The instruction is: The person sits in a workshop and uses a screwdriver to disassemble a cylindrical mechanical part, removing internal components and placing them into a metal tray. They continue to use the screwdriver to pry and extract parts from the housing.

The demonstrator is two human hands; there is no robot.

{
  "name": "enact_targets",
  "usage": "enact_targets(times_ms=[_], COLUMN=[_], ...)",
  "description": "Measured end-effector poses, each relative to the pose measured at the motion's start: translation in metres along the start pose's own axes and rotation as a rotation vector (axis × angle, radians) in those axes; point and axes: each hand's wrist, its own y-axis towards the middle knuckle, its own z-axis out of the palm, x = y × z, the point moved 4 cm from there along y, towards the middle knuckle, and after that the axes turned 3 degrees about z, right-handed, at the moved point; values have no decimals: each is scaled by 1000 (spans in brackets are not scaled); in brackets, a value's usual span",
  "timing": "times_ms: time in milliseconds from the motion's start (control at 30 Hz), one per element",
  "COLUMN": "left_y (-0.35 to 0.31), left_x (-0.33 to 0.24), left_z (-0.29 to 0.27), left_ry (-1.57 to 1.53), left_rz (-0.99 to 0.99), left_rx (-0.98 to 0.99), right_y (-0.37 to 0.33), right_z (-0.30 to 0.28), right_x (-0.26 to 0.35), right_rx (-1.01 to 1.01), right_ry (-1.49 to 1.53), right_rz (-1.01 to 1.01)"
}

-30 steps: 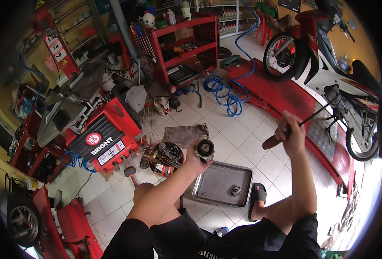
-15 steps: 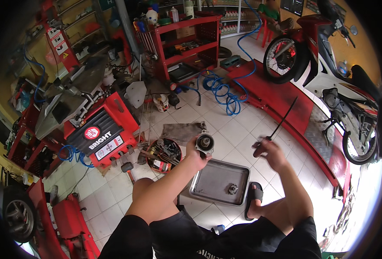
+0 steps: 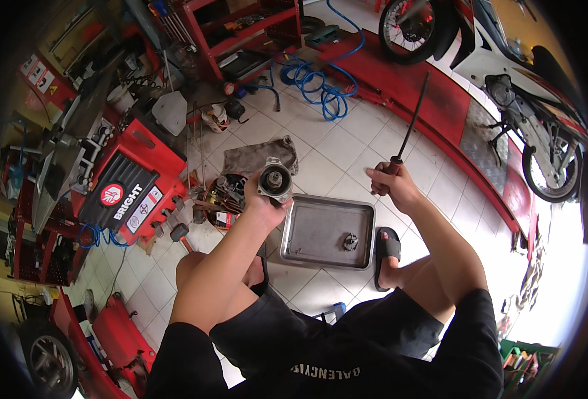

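Note:
My left hand is closed around a round metal motor housing, whose open end faces up and shows a shaft in the middle. It hangs above the left edge of a shallow metal tray. Inside that tray, near its right side, lies a small round metal part. To the right, my right hand grips the dark red handle of a long screwdriver. The blade points up and away, touching nothing. A wide gap separates the two hands.
Left of the tray sit a round bin of tools, a dirty grey cloth and a red-and-black machine. A blue air hose coils on the tiles. A red lift platform bearing a motorcycle runs along the right.
The view has tilted downward. My right fingers have settled around the screwdriver handle, and its blade stands more upright. The left hand still holds the motor housing.

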Motion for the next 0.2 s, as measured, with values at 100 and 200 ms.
enact_targets(times_ms=[100, 200], left_y=[-2, -2], left_x=[-3, -23], left_z=[-6, -8], left_ry=[36, 10], left_rz=[5, 20], left_rx=[-104, -74], right_y=[5, 26], right_z=[4, 10], right_x=[9, 27], right_rx=[-76, -32], right_ry=[188, 287], right_rz=[34, -85])
